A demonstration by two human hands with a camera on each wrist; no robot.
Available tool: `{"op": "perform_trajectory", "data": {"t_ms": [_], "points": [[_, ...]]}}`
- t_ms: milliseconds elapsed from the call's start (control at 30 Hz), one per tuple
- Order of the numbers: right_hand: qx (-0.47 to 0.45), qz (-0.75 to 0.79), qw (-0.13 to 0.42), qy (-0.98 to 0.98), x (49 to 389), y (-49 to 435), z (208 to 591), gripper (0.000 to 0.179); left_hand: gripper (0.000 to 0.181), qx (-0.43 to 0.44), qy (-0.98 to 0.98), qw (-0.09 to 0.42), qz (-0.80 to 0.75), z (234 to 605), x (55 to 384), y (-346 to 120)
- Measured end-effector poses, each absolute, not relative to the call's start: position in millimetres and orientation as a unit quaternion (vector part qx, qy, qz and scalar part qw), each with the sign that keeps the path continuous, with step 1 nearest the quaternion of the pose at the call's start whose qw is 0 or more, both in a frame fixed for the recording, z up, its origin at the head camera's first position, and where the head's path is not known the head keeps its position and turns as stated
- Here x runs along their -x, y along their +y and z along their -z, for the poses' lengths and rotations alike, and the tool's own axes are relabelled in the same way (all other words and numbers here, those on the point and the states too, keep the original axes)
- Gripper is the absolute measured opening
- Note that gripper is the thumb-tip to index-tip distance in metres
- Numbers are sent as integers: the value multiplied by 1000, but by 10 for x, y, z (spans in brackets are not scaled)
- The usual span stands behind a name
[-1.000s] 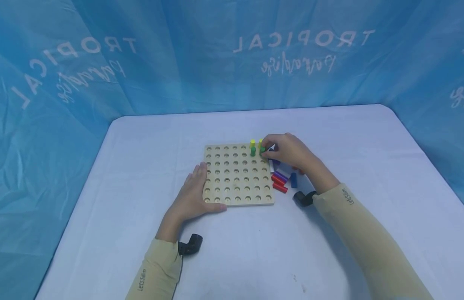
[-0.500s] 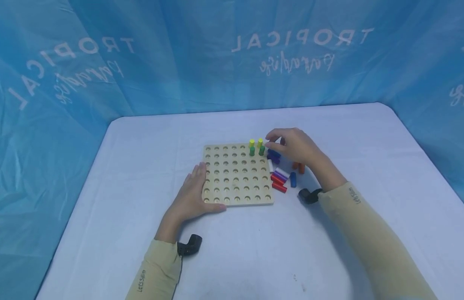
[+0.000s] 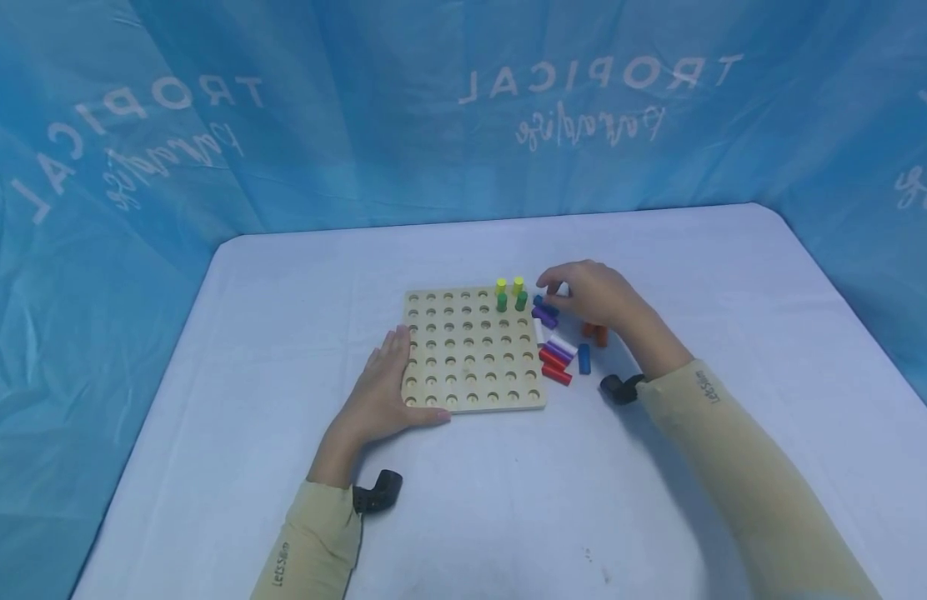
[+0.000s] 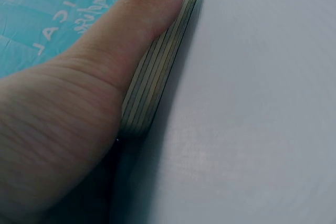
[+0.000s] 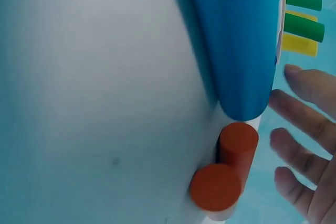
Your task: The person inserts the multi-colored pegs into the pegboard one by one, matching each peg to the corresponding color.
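A square wooden pegboard (image 3: 478, 351) with rows of round holes lies flat on the white table. Two yellow pegs (image 3: 501, 286) and two green pegs (image 3: 502, 303) stand upright at its back right corner. My left hand (image 3: 381, 390) rests at the board's front left corner, fingers along the left side; in the left wrist view the thumb (image 4: 142, 22) lies against the layered edge. My right hand (image 3: 594, 292) hovers beside a dark blue peg (image 3: 539, 300) at the board's right, fingers apart with nothing seen between them. A purple peg (image 3: 543, 317) lies just in front.
Loose pegs lie along the board's right side: white (image 3: 539, 332), several red and purple ones with a red peg (image 3: 557, 376) nearest me, a blue peg (image 3: 584, 359) and orange pegs (image 3: 602, 336). A blue printed curtain (image 3: 403, 150) hangs behind the table.
My right hand has let go of the second green peg, which now stands in the board, and has moved right toward the dark blue peg. My left hand stays at the board.
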State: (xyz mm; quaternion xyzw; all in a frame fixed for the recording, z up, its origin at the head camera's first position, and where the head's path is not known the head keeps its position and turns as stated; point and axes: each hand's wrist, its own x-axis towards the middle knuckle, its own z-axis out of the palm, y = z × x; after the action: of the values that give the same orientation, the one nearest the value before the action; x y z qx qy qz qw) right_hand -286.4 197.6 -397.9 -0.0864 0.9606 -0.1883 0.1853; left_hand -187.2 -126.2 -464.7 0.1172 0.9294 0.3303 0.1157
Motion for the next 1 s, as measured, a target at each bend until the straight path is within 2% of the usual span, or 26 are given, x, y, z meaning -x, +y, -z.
{"op": "perform_trajectory", "data": {"t_ms": [167, 567, 1000], "points": [[70, 173, 210, 960, 2871, 1936, 3976, 43, 144, -117, 930, 116, -328, 4657, 1872, -1262], [80, 145, 214, 963, 2884, 1958, 4006, 52, 143, -116, 928, 115, -335, 4647, 1877, -1266], [73, 133, 218, 964, 2864, 1979, 4013, 45, 143, -120, 929, 115, -332, 4661, 1883, -1270]]}}
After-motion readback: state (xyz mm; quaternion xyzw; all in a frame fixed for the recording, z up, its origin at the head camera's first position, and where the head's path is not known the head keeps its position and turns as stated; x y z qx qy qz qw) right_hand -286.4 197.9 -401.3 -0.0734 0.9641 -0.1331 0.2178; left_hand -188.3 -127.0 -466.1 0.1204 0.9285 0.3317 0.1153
